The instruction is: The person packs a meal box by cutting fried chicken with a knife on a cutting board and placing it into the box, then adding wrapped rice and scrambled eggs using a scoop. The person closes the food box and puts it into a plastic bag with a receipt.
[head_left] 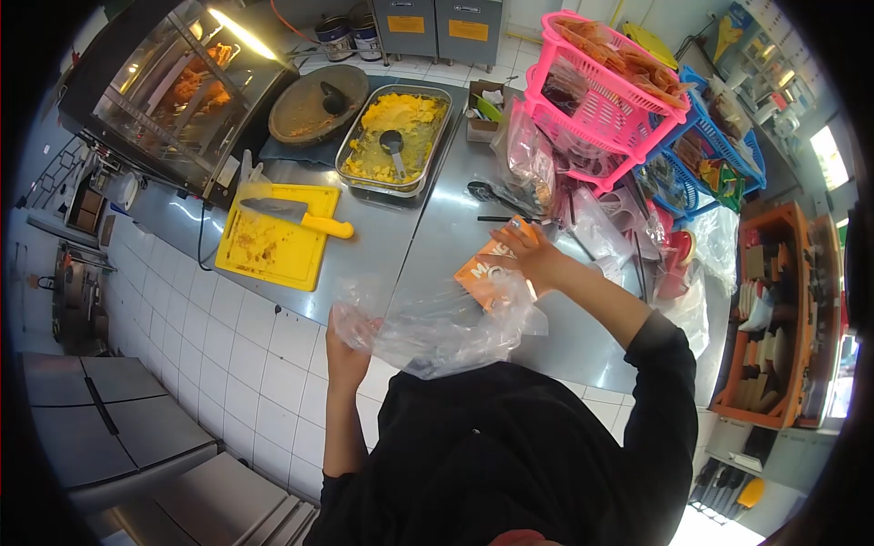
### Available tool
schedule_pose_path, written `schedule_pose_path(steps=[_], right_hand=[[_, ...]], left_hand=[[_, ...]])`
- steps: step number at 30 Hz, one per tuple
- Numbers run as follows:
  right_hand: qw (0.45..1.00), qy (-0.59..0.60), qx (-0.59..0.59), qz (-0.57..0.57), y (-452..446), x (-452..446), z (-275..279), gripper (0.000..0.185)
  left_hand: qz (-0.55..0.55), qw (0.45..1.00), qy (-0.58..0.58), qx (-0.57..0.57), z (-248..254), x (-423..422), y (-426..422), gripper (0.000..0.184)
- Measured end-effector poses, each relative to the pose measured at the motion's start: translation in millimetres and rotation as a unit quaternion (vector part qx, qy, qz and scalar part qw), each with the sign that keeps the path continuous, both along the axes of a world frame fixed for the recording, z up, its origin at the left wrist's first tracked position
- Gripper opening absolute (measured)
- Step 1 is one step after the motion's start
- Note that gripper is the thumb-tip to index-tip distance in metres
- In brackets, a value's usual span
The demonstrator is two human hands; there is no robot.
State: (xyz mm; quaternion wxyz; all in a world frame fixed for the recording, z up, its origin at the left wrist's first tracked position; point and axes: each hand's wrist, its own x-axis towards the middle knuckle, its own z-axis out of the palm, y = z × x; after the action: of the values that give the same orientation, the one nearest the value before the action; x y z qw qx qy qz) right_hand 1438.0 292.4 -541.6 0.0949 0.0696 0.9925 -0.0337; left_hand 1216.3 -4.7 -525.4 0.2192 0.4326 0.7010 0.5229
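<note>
A clear plastic bag (428,335) hangs in front of my body at the edge of the steel table. My left hand (353,329) is closed on the bag's left side, its fingers partly seen through the film. Over the table, my right hand (530,255) grips an orange box (480,270) with white lettering. The right side of the bag lies against the box's lower part; whether the box is inside the bag's mouth I cannot tell.
On the steel table (382,246) lie a yellow cutting board (273,250) with a knife (296,217), and a tray (401,187) of yellow food with a scoop. A stone bowl (309,118), a lit food warmer (182,91) and a pink basket (605,114) of packets stand behind.
</note>
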Motion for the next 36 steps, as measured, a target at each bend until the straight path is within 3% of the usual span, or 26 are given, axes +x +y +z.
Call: schedule_pose_path(steps=[1,2,3,5,7,8,10,11,12,14,16,19,20,22,24,26,27,29,30,31,33,36], right_hand=[[0.998,-0.037,0.042,0.015,-3,-6,0,0.104],[0.993,-0.074,0.084,0.032,-6,-13,3,0.105],[0.993,-0.073,0.085,0.036,-4,-17,1,0.105],[0.994,-0.031,-0.092,0.047,5,-26,-5,0.089],[0.996,0.036,-0.081,-0.005,4,-24,-3,0.088],[0.991,0.098,-0.072,-0.057,2,-23,1,0.086],[0.990,0.100,-0.016,-0.093,2,-23,13,0.083],[0.976,0.176,-0.006,-0.130,-5,-22,34,0.085],[0.953,0.251,0.001,-0.169,-11,-21,54,0.087],[0.940,0.281,0.024,-0.193,-24,-20,83,0.086],[0.923,0.309,0.048,-0.224,-36,-17,105,0.084],[0.899,0.328,0.110,-0.270,-52,-10,136,0.087],[0.897,0.329,0.110,-0.273,-54,-7,143,0.087],[0.876,0.382,0.059,-0.287,-59,3,151,0.088],[0.877,0.435,-0.004,-0.203,-70,4,147,0.092],[0.845,0.492,-0.172,-0.119,-91,-19,108,0.093],[0.842,0.475,-0.243,-0.076,-101,-34,83,0.091],[0.851,0.430,-0.303,0.009,-112,-64,46,0.090],[0.849,0.434,-0.302,0.008,-113,-62,42,0.090],[0.898,0.327,-0.294,-0.009,-111,-60,40,0.093],[0.967,0.105,-0.229,-0.030,-103,-53,53,0.103],[0.979,0.071,-0.172,-0.084,-102,-37,63,0.103]], left_hand=[[0.087,0.990,-0.114,-0.018,-3,-2,-2,0.015],[0.091,0.989,-0.113,-0.017,3,-3,-2,0.015],[0.049,0.998,-0.047,-0.008,15,-5,-1,0.017],[0.008,1.000,0.025,0.002,22,-16,-7,0.022],[-0.145,0.986,0.061,0.051,19,-36,-24,0.034],[-0.140,0.987,0.061,0.051,21,-39,-29,0.034],[-0.276,0.956,-0.074,-0.063,30,-42,-39,0.039],[-0.264,0.953,-0.002,-0.152,43,-31,-34,0.032],[-0.259,0.954,-0.002,-0.152,50,-20,-29,0.032],[-0.173,0.946,0.078,-0.263,59,3,-17,0.033],[-0.182,0.949,0.089,-0.243,52,13,-10,0.030],[-0.192,0.974,-0.112,-0.046,25,16,-6,0.015],[-0.195,0.974,-0.110,-0.048,29,14,-5,0.015],[-0.103,0.931,-0.351,-0.018,40,15,-4,0.014],[-0.131,0.923,-0.361,-0.016,22,3,-5,0.015],[-0.156,0.930,-0.333,0.001,15,-5,4,0.015],[-0.084,0.907,-0.410,0.048,26,5,14,0.015],[-0.066,0.890,-0.439,0.107,23,-9,15,0.014],[-0.042,0.868,-0.467,0.164,24,-15,16,0.014],[-0.008,0.868,-0.432,0.247,26,-18,22,0.014],[-0.038,0.854,-0.438,0.278,29,-24,12,0.014],[-0.092,0.822,-0.480,0.292,30,-14,5,0.019]])
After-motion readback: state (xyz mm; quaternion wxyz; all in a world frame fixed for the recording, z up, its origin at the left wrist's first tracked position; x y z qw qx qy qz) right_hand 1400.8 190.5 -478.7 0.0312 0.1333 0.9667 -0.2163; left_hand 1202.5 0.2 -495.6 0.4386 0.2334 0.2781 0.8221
